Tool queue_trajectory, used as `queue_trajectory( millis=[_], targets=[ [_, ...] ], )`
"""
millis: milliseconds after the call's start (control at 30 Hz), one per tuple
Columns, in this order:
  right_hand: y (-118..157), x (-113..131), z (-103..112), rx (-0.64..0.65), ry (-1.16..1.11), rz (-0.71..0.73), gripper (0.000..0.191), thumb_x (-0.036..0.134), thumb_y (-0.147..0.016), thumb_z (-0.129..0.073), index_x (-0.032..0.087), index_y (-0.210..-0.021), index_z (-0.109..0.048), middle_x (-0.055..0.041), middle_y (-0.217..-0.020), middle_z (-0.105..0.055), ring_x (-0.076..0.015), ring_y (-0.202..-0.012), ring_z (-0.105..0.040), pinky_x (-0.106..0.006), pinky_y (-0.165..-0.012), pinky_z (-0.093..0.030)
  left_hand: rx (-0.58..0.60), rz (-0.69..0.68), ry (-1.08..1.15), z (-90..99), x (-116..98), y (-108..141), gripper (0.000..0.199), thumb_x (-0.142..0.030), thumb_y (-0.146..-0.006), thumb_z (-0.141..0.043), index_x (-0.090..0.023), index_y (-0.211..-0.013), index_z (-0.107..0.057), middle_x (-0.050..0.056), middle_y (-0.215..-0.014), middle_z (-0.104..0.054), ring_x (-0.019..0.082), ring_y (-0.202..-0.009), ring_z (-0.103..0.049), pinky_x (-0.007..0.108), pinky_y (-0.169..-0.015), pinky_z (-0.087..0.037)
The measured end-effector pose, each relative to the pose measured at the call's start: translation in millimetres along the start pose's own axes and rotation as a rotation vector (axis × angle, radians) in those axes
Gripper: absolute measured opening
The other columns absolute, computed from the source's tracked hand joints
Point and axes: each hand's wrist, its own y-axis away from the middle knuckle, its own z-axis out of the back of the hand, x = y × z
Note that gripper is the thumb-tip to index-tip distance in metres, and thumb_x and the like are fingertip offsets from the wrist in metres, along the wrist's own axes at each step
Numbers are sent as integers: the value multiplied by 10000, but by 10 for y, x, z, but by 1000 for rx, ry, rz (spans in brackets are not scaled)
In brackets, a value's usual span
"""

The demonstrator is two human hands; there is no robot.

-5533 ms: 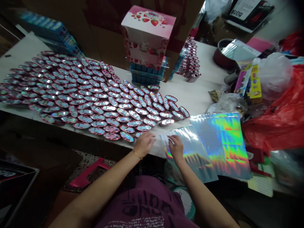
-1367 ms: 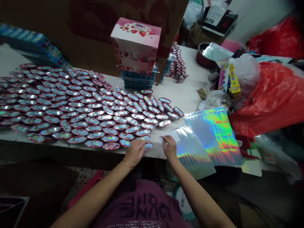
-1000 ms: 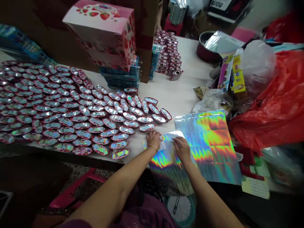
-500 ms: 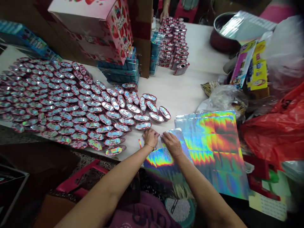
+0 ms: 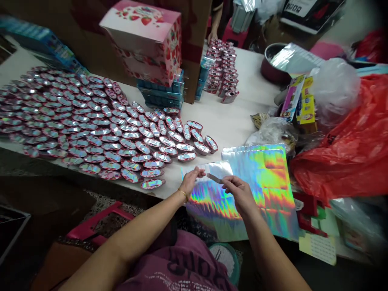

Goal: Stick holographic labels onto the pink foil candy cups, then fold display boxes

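Note:
My right hand pinches one end of a narrow, flat grey-brown strip between thumb and fingers. The strip's other end points at my left hand, whose curled fingers come close to it; whether they touch it or hold something small I cannot make out. Below both hands lies a shiny rainbow foil sheet, overlapping the front edge of the table. More foil sheets are spread to its right. To the left stand many packed oval pieces with silver tops and red-pink rims, the closest just beyond my left hand.
Pink strawberry-print boxes rest on blue packs beside a large cardboard box. A dark red pot, clear bags and a red plastic bag crowd the right. Another person's hand is at the far end.
Both hands, earlier down on the foil sheet side by side, have moved apart. The strip now shows in my right hand. The whole view has shifted a little.

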Motion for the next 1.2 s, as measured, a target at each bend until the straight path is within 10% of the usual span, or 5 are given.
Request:
queue_trajectory(
  millis=[167, 367, 733, 867, 1200],
  targets=[
    [208, 33, -546, 146, -111, -53, 248, 392, -588, -672, 159, -641, -603, 4, -552, -545, -87, -480, -422, -229, -477, -323, -47, 154, 287, 520, -141, 511, 535, -480, -623, -662, -140, -1032, -599, 64, -926, -637, 136, -800, -541, 257, -716, -373],
    [534, 138, -1422, 293, -147, -70, 241, 380, -584, -697, 162, -657, -624, -1, -557, -550, -87, -480, -430, -224, -466, -318, 3, 216, 395, 1354, -68, 786, 364, -455, -611, -669, -126, -762, -628, 6, -669, -564, 59, -572, -436, 192, -524, -272],
    [814, -233, -3843, 23, 1, 94, 260, 423, -632, -621, 167, -661, -654, -32, -659, -638, -166, -639, -541, -286, -630, -403, -464, 105, -13, 3543, 353, 1086, 250, -372, -609, -654, -131, -675, -656, -22, -555, -567, 86, -528, -459, 213, -546, -356],
    [684, -400, -4194, -127, 206, 238, 308, 452, -707, -544, 163, -664, -639, -65, -692, -628, -184, -675, -539, -308, -668, -400, -519, 22, -269, 3781, 567, 860, 210, -352, -659, -616, -153, -689, -676, 4, -646, -625, 131, -647, -541, 239, -632, -408],
    [546, -522, -4258, -217, 599, 432, 317, 412, -818, -443, 176, -708, -624, -65, -736, -588, -177, -690, -510, -287, -640, -373, -491, -121, -636, 3767, 649, 684, 181, -286, -755, -544, -162, -745, -675, 32, -704, -590, 125, -661, -520, 244, -680, -402]
  ],
)
